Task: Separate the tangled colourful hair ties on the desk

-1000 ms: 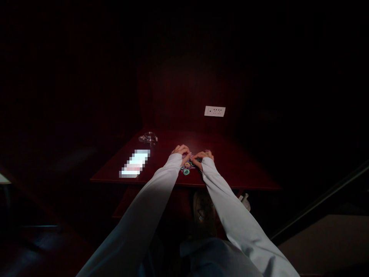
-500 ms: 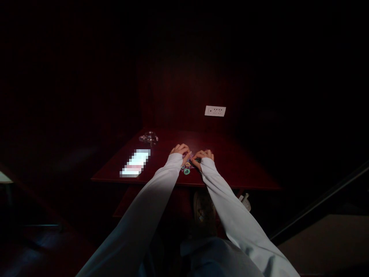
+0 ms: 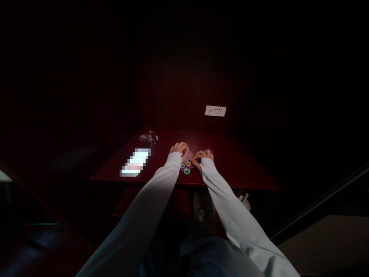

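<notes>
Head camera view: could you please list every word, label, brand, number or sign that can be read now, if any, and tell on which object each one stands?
No text can be read in this view.
Bright rectangle on the table: pixelated, nothing readable.
Wall socket plate: dark holes show; any marking is too small to read.
Small coloured rings by the hands: too small to tell any lettering.
</notes>
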Demonstrator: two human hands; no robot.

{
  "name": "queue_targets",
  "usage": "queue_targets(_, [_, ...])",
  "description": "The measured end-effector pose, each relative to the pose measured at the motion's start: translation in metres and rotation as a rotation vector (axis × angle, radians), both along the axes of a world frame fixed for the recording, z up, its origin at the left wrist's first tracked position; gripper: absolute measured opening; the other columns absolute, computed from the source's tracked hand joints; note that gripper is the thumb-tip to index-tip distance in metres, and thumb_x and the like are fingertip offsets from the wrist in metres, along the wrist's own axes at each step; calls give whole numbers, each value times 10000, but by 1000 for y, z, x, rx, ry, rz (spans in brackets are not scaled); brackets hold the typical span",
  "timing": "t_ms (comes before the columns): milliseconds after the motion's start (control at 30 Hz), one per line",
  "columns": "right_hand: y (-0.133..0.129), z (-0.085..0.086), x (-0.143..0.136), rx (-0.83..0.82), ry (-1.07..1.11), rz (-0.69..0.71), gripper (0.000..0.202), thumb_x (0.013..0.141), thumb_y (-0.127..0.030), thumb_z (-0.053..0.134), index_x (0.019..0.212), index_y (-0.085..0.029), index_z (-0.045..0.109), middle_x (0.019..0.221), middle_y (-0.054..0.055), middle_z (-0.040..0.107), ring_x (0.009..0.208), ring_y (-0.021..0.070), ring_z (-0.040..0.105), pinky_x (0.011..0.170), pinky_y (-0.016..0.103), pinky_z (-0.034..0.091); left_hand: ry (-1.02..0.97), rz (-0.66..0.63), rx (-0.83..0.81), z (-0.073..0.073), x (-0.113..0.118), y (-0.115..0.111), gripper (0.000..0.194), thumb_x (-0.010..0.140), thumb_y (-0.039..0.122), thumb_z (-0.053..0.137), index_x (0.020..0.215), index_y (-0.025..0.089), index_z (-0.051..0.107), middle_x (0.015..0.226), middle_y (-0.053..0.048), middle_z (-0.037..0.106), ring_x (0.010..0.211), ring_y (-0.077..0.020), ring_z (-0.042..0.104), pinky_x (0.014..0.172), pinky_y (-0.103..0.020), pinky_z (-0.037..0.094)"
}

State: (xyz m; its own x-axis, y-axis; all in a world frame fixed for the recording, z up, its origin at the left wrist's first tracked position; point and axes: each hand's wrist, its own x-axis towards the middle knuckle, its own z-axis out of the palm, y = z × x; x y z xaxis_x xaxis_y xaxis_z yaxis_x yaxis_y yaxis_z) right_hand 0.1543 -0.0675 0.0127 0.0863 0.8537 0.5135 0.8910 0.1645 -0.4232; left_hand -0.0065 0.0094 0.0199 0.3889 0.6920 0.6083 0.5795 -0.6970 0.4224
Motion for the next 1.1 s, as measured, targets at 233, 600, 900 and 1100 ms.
queue_targets(233, [1, -1, 2, -4, -8, -8, 313, 950, -510, 685, 756, -292, 799, 1029, 57, 755, 1072, 294, 488, 963, 445, 320, 70, -43, -22, -1, 4, -6, 165, 1023, 284, 557, 921, 245, 681, 1200, -39, 722, 1093, -249, 581, 949, -394, 441])
queue_targets(600, [1, 0, 1, 11, 3, -3, 348, 944, -528, 674, 720, -281, 773, 997, 60, 757, 1071, 300, 483, 958, 449, 320, 116, -112, -19, -1, 3, -4, 163, 1005, 287, 585, 895, 256, 701, 1184, -30, 721, 1098, -255, 569, 932, -393, 454])
queue_targets(900, [5, -5, 3, -14, 6, 5, 260, 919, -427, 689, 721, -279, 767, 1015, 44, 754, 1072, 289, 463, 976, 449, 299, 134, -99, 6, -1, 4, -1, 150, 1005, 270, 582, 931, 266, 712, 1207, -26, 719, 1095, -252, 556, 917, -393, 448])
queue_targets(1100, [3, -2, 0, -63, -9, -28, 201, 899, -342, 714, 717, -272, 765, 1045, 32, 751, 1082, 279, 473, 957, 431, 297, 95, -37, -21, 2, 4, -4, 161, 1013, 252, 581, 933, 251, 721, 1225, -30, 713, 1119, -258, 561, 949, -399, 438])
